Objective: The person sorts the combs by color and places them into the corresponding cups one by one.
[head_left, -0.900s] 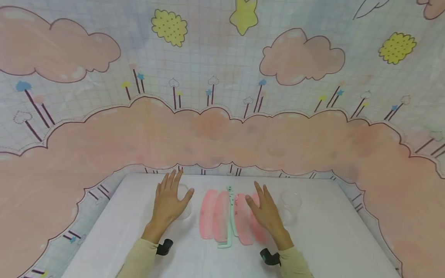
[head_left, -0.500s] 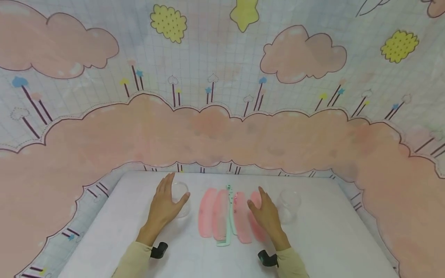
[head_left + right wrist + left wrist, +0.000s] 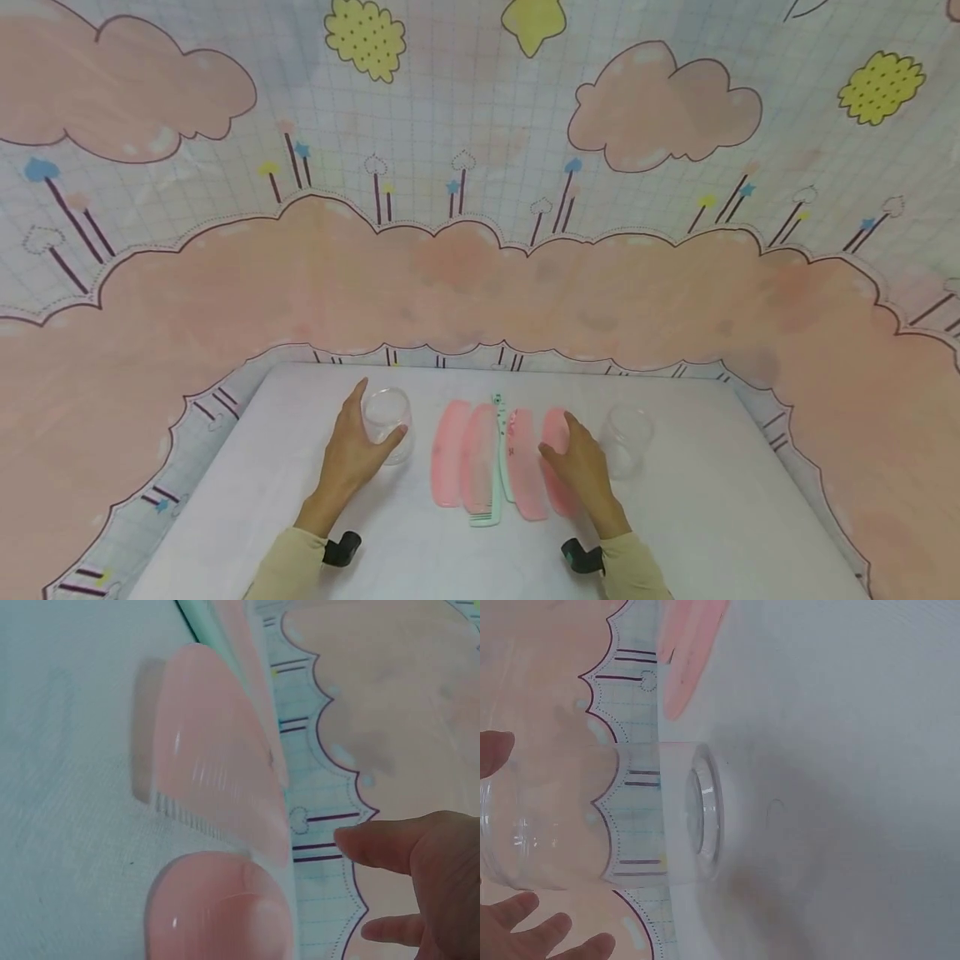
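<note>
In the head view my left hand [image 3: 351, 454] stands at the left side of a clear jar [image 3: 387, 425], thumb and fingers spread to either side of it. The left wrist view shows the jar [image 3: 641, 817] between thumb and fingers; whether they touch it is hard to tell. My right hand [image 3: 587, 467] hovers over the rightmost pink comb [image 3: 553, 433], its thumb and fingers apart and nothing gripped. In the right wrist view, a toothed pink comb [image 3: 210, 742] and a rounded pink end [image 3: 217, 915] lie below the hand.
Left of that comb lie more pink combs [image 3: 448, 454], with a mint-green comb [image 3: 492, 500] among them. Another clear jar [image 3: 628, 437] stands right of my right hand. A cloud-patterned cloth [image 3: 465, 283] rises behind the white table [image 3: 720, 500].
My left hand has lowered and moved slightly left, its fingers coming beside the jar. My right hand's fingers have dipped and bent a little over the rightmost comb. The head view has tilted slightly.
</note>
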Motion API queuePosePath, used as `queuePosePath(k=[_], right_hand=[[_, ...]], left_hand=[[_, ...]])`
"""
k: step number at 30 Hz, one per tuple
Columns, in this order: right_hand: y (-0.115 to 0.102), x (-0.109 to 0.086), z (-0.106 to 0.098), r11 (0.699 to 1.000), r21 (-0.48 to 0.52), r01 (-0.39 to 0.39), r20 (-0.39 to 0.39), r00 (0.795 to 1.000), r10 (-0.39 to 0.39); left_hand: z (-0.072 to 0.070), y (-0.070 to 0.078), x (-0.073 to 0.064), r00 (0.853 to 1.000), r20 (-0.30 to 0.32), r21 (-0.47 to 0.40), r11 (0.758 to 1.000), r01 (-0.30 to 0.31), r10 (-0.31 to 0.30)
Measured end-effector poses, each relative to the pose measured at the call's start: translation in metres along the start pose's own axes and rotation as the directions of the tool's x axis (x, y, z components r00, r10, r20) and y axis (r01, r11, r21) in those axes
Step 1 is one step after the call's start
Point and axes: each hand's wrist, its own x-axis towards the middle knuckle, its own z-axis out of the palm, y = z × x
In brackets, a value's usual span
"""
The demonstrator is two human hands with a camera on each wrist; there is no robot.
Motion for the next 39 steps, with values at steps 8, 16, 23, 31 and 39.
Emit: queuePosePath(k=[8,16,23,31,39], right_hand=[[0.000,0.003,0.002,0.999,-0.051,0.002,-0.018,1.000,-0.003],[0.007,0.004,0.004,0.995,-0.098,0.028,-0.052,0.998,-0.033],[0.012,0.002,0.004,0.998,-0.068,-0.003,-0.044,0.999,0.000],[0.010,0.008,0.006,0.996,-0.054,-0.069,0.002,0.998,0.069],[0.011,0.015,0.006,0.997,-0.013,-0.070,0.011,0.997,0.070]], left_hand=[[-0.001,-0.013,0.010,0.989,0.137,-0.196,0.978,0.074,-0.047],[0.005,-0.019,0.003,0.987,0.153,-0.185,0.979,0.084,-0.055],[0.006,-0.021,-0.001,0.987,0.152,-0.197,0.976,0.088,-0.058],[0.006,-0.024,0.001,0.988,0.140,-0.212,0.973,0.089,-0.059],[0.008,-0.025,0.001,0.986,0.155,-0.207,0.974,0.094,-0.062]])
